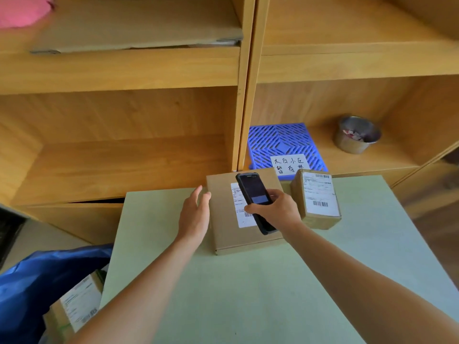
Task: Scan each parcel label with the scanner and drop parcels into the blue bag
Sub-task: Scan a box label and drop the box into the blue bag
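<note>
Cardboard makes up both parcels on the pale green table point(248, 294). A flat box point(228, 219) lies at the far middle of the table, its white label point(239, 207) facing up. The right hand point(275, 209) grips a dark scanner point(254, 194), fingers curled round its lower half, and holds it over that label, so the scanner and hand hide much of the label's right side. The scanner's screen faces up and tilts away to the left. The left hand point(196, 214) is relaxed, fingers straight and slightly spread, at the box's left edge; whether it touches the cardboard I cannot tell.

Just right of the flat box stands a small box point(315, 202), taller, with its own label and barcodes on top. The right hand's knuckles sit close against it.

Off the table's near left corner, lower down, the blue bag point(37, 281) gapes open with a labelled parcel point(74, 306) already inside; the left forearm crosses in front of that parcel's corner.

Behind the table runs a wooden shelf unit point(243, 95). In its right bay lies a blue plastic grid point(283, 142) bearing a handwritten white note point(289, 162), and further right a metal cup point(355, 135) with scraps inside. On the upper left shelf rests a cardboard sheet point(139, 28), and something pink point(22, 11) shows, blurred, at the top left corner.
</note>
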The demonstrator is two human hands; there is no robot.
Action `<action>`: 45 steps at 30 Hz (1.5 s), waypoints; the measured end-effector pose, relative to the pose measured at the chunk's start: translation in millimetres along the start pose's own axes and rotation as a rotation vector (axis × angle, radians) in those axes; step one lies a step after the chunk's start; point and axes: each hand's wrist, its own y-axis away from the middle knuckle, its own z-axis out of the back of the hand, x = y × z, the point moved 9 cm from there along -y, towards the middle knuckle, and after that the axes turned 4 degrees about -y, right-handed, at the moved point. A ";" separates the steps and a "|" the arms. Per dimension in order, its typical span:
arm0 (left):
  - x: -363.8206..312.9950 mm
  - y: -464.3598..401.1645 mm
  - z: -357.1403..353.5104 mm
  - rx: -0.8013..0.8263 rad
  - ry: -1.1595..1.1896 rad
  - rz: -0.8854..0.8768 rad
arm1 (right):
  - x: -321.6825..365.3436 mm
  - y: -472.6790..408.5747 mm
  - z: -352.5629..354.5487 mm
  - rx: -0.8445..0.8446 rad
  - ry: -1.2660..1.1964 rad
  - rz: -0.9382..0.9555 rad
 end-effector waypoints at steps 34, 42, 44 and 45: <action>20.9 5.3 -63.4 0.149 -0.098 0.086 | 2.2 -10.2 74.4 0.254 1.308 0.312; 19.1 2.3 -56.9 0.108 -0.111 0.067 | 8.5 5.0 70.1 0.288 1.336 0.302; 19.4 3.5 -55.5 0.110 -0.119 0.069 | 10.9 10.6 69.1 0.292 1.348 0.307; 20.1 4.4 -55.2 0.114 -0.119 0.076 | 11.8 12.7 68.7 0.292 1.350 0.310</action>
